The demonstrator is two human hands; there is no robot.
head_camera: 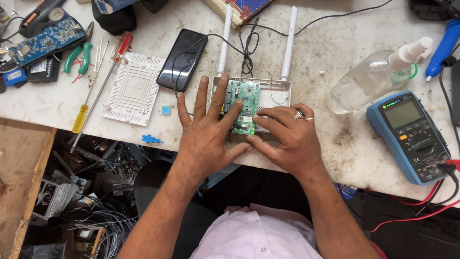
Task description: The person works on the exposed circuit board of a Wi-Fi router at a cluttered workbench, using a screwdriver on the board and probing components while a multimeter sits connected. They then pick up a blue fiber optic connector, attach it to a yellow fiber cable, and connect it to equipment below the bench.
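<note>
An opened white router shell with two upright white antennas lies near the front edge of the workbench, with a green circuit board in it. My left hand lies flat with its fingers spread, fingertips pressing on the board's left side. My right hand, with a ring on one finger, rests on the board's right and lower edge, its thumb at the shell's near rim. Neither hand grips the board.
The white router lid and a black phone lie to the left, beside a yellow-handled screwdriver and green-handled pliers. A clear spray bottle and a blue multimeter with red and black leads sit on the right. Scrap electronics lie below the bench.
</note>
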